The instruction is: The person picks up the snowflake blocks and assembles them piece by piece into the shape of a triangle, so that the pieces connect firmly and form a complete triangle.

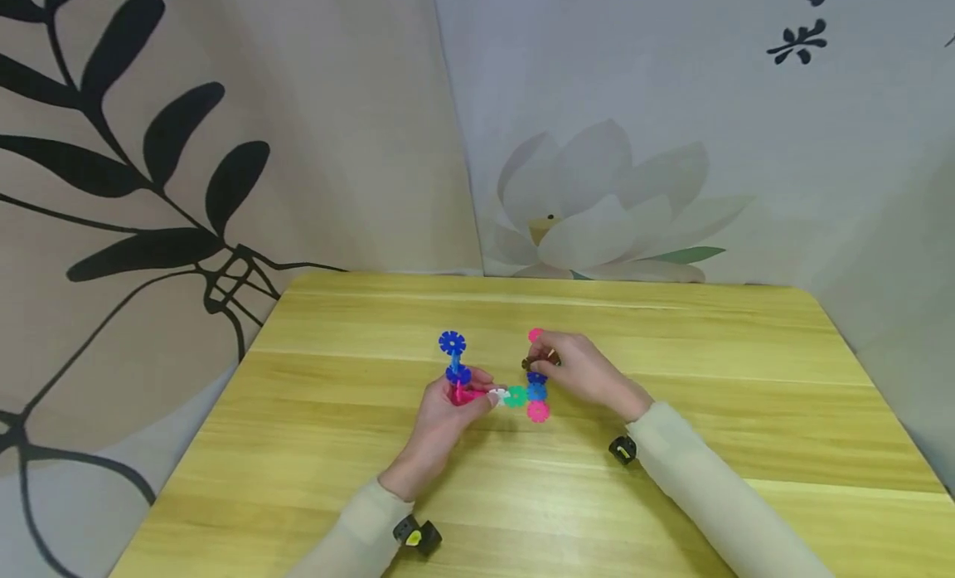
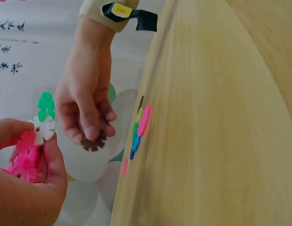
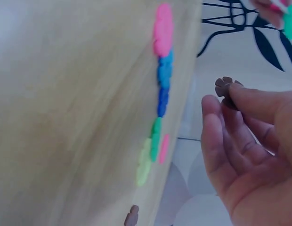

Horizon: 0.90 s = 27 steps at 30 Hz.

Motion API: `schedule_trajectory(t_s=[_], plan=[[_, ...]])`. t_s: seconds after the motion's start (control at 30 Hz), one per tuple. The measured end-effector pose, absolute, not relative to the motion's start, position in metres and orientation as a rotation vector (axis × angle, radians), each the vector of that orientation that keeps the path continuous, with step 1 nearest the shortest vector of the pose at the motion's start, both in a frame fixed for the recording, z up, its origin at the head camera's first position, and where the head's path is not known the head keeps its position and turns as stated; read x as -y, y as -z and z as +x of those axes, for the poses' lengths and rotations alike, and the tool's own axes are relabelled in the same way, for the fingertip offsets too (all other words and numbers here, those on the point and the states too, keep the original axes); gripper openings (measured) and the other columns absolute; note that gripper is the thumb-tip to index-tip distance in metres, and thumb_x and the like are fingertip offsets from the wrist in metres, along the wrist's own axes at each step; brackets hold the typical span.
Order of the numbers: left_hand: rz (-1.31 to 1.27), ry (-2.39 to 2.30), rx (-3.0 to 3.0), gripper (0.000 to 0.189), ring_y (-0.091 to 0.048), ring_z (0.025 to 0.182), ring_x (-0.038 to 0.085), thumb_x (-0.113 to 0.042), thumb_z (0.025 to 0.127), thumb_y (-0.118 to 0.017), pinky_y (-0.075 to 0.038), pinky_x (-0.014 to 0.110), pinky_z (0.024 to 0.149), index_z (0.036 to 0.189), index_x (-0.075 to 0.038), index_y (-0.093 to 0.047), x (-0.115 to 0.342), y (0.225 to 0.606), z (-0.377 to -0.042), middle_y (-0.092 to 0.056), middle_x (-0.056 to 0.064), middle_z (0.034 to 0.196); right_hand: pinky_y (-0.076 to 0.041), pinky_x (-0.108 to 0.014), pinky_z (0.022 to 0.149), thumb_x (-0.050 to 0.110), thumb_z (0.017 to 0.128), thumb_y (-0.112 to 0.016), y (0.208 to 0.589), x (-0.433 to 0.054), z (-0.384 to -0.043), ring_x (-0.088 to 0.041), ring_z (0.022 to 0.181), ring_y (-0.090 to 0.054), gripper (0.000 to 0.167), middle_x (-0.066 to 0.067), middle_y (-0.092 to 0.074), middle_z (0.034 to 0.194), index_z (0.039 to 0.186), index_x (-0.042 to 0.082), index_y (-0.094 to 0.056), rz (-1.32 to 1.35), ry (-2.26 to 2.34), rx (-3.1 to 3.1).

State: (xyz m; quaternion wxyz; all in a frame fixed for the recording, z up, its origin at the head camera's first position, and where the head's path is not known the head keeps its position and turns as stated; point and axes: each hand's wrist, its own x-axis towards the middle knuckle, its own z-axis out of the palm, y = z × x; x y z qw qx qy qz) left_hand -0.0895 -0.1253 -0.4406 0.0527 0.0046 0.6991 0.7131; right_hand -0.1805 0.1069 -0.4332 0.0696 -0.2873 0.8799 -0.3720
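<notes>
blue discs (image 1: pixel 448 343) stand leftmost, joined to pink pieces (image 2: pixel 27 149) and a white disc (image 2: pixel 46 126) that our left hand (image 1: pixel 440 416) pinches between thumb and fingers above the bench (image 1: pixel 709 379); a green disc (image 1: pixel 516 396) extends the chain; coloured pieces (image 1: pixel 537 391) lie in a row; over them, our right hand's (image 1: pixel 589 371) fingers pinch a brown disc (image 3: pixel 223 89).

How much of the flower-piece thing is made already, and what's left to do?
Done: the left hand holds a joined chain that includes a white piece and a green piece.
In hand: the right hand pinches a brown piece, not yet on that chain.
Left, perhaps: a light blue piece, dark blue piece and yellow-green piece lie on the table. I can't tell the finished length.
</notes>
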Motion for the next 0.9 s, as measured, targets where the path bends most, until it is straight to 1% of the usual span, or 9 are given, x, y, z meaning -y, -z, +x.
schedule_trajectory(t_s=[0.07,0.17,0.27,0.37,0.5,0.6,0.77,0.9], plan=[[0.019,-2.189,-2.107,0.028,-0.067,0.090,0.020,-0.002,0.088,-0.076,-0.056,0.027,0.078,0.114,0.002,-0.066,0.124,0.441,-0.090,-0.074,0.011,0.103,-0.059,-0.029,0.076,0.008,0.100,-0.069,0.431,-0.111,-0.174,-0.013,0.087,-0.070,0.002,0.002,-0.073,0.097,0.098,0.009,-0.069,-0.841,1.189,-2.609],[0.023,-2.208,-2.102,0.029,-0.068,0.092,0.021,-0.002,0.087,-0.076,-0.057,0.027,0.081,0.114,0.003,-0.066,0.121,0.442,-0.091,-0.074,0.012,0.104,-0.059,-0.028,0.075,0.011,0.101,-0.068,0.428,-0.116,-0.167,-0.018,0.085,-0.072,0.004,0.001,-0.072,0.097,0.100,0.007,-0.069,-0.817,1.249,-2.589],[0.020,-2.211,-2.110,0.032,-0.068,0.094,0.021,-0.004,0.088,-0.077,-0.057,0.028,0.082,0.116,0.004,-0.065,0.119,0.442,-0.091,-0.073,0.011,0.105,-0.059,-0.029,0.072,0.013,0.101,-0.069,0.425,-0.121,-0.159,-0.025,0.084,-0.073,0.006,0.001,-0.072,0.098,0.102,0.008,-0.070,-0.793,1.288,-2.585],[0.020,-2.211,-2.118,0.032,-0.068,0.095,0.022,-0.005,0.088,-0.077,-0.056,0.028,0.083,0.117,0.004,-0.064,0.116,0.441,-0.092,-0.073,0.011,0.106,-0.058,-0.028,0.070,0.012,0.100,-0.070,0.422,-0.125,-0.151,-0.027,0.083,-0.073,0.005,0.001,-0.072,0.098,0.103,0.009,-0.070,-0.778,1.323,-2.583],[0.031,-2.220,-2.125,0.029,-0.069,0.097,0.023,-0.006,0.089,-0.076,-0.056,0.030,0.086,0.115,0.001,-0.065,0.114,0.440,-0.094,-0.073,0.012,0.106,-0.058,-0.027,0.071,0.011,0.099,-0.071,0.419,-0.129,-0.143,-0.019,0.083,-0.070,0.005,0.001,-0.073,0.097,0.104,0.009,-0.071,-0.798,1.357,-2.603],[0.040,-2.221,-2.132,0.028,-0.070,0.097,0.023,-0.005,0.090,-0.076,-0.056,0.030,0.086,0.115,0.001,-0.065,0.112,0.439,-0.094,-0.074,0.012,0.106,-0.057,-0.027,0.071,0.012,0.099,-0.072,0.416,-0.131,-0.137,-0.013,0.081,-0.067,0.007,0.003,-0.072,0.096,0.105,0.010,-0.071,-0.795,1.372,-2.621],[0.049,-2.216,-2.143,0.031,-0.070,0.097,0.022,-0.004,0.090,-0.076,-0.057,0.029,0.085,0.116,0.005,-0.064,0.110,0.439,-0.095,-0.074,0.012,0.106,-0.057,-0.028,0.070,0.012,0.098,-0.073,0.412,-0.134,-0.128,-0.012,0.080,-0.064,0.008,0.007,-0.071,0.096,0.106,0.013,-0.071,-0.794,1.379,-2.627],[0.059,-2.215,-2.150,0.031,-0.070,0.096,0.021,-0.003,0.089,-0.076,-0.058,0.029,0.084,0.116,0.006,-0.064,0.109,0.439,-0.094,-0.074,0.012,0.105,-0.057,-0.028,0.070,0.011,0.097,-0.074,0.412,-0.135,-0.124,-0.012,0.080,-0.065,0.009,0.006,-0.072,0.097,0.106,0.014,-0.072,-0.826,1.391,-2.608]])
